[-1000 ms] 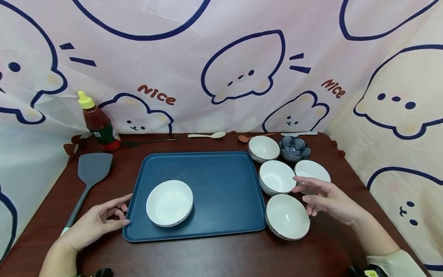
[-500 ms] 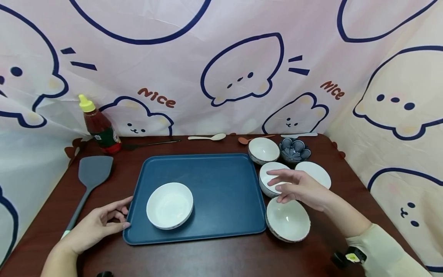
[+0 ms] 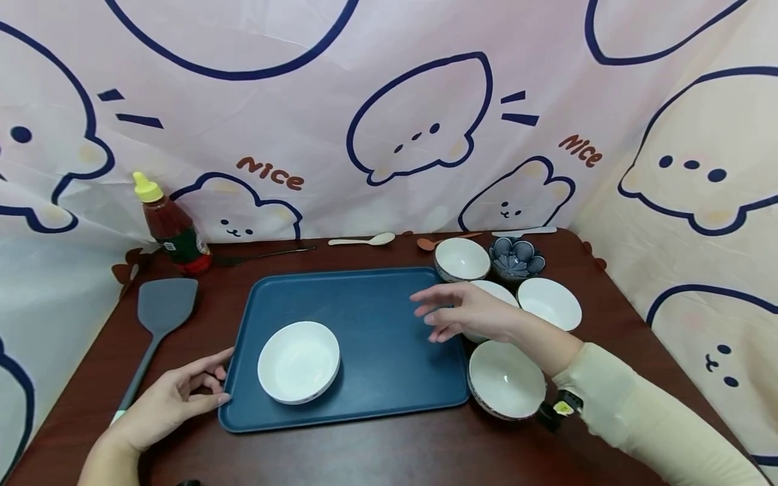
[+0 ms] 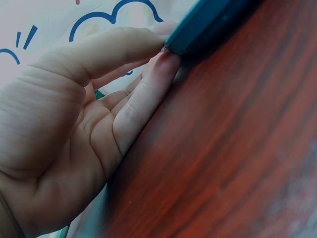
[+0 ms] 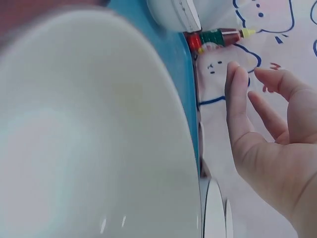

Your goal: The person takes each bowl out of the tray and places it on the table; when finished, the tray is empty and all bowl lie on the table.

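My left hand touches the left edge of a blue tray; its thumb and index finger lie apart along the rim, and the other fingers are partly hidden. On the tray's left part sits a white bowl. Over the tray's right edge hovers my right hand, fingers loosely bent and holding nothing. Below it and partly covered is a white bowl; a nearer bowl sits beside the tray's front right corner. A large bowl interior fills the right wrist view beside the bare hand.
Farther back are another white bowl, a dark blue flower-shaped bowl and a white dish. Spoons and a knife lie along the back edge. At left are a grey spatula and a red sauce bottle.
The right hand has moved left from over the bowls and dish to above the tray's right edge. The left hand stays at the tray's left rim. The bowls have not moved on the table.
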### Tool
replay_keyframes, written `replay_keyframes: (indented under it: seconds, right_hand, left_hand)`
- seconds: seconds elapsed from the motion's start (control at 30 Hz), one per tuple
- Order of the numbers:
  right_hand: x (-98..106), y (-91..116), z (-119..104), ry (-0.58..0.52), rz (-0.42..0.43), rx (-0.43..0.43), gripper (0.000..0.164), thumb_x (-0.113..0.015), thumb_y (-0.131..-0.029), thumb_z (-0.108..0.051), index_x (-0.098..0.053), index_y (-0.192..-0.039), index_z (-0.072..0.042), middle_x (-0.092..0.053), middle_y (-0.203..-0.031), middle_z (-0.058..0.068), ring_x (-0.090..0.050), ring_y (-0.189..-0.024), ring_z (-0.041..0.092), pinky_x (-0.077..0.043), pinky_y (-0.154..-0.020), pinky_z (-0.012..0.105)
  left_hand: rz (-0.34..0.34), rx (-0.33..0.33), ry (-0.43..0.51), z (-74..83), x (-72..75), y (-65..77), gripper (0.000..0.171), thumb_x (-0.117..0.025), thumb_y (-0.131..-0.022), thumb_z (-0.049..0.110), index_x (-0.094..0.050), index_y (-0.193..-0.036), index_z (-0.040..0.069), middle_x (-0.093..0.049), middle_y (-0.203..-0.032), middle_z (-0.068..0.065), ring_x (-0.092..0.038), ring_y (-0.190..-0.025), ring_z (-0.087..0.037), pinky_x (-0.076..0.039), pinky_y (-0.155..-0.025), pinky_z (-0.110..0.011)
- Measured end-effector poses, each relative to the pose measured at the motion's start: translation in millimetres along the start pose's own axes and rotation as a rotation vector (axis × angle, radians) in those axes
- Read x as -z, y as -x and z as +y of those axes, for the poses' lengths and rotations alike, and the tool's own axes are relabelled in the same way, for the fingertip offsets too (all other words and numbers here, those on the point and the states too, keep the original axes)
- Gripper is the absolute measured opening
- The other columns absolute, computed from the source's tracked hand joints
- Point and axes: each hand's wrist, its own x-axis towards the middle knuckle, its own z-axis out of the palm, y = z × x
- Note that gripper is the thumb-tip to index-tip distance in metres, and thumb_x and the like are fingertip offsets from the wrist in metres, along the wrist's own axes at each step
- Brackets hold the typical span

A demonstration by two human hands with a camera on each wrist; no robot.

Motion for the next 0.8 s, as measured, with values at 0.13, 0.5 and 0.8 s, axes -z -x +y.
replay_keyframes:
  seconds: [0.13,0.5,0.8]
  right_hand:
    - [-12.1,-20.2,-5.8,-0.011,-0.041,-0.008,0.055,-0.069,-0.094,-0.019,-0.051,-0.146,-0.011,-0.052,-0.141,0.025,-0.073,-0.092,0.025,-0.060,-0.082,0.038]
    - [-51.8,-65.5,-13.4,-0.034,-0.133,-0.034,0.054,-0.067,-0.096,-0.018,-0.050,-0.146,-0.010,-0.058,-0.131,0.022,-0.074,-0.092,0.024,-0.059,-0.083,0.038]
    - [-85.0,-89.9,-15.7,-0.061,-0.188,-0.092,0.057,-0.065,-0.098,-0.016,-0.044,-0.150,-0.013,-0.060,-0.123,0.011,-0.074,-0.089,0.023,-0.058,-0.084,0.042]
  left_hand:
    - [0.012,0.008,-0.009,-0.3,0.4,1.2,0.071,-0.071,-0.092,0.016,-0.036,-0.153,0.003,-0.052,-0.112,-0.011,-0.063,-0.091,-0.014,-0.056,-0.074,-0.025]
    - [0.009,-0.007,0.000,0.5,2.7,1.9,0.072,-0.071,-0.092,0.013,-0.034,-0.153,0.001,-0.052,-0.113,-0.012,-0.062,-0.091,-0.012,-0.056,-0.073,-0.024]
    - [0.008,-0.004,0.011,2.3,-0.2,1.5,0.073,-0.071,-0.092,0.012,-0.033,-0.153,0.000,-0.051,-0.114,-0.014,-0.062,-0.092,-0.012,-0.056,-0.073,-0.024]
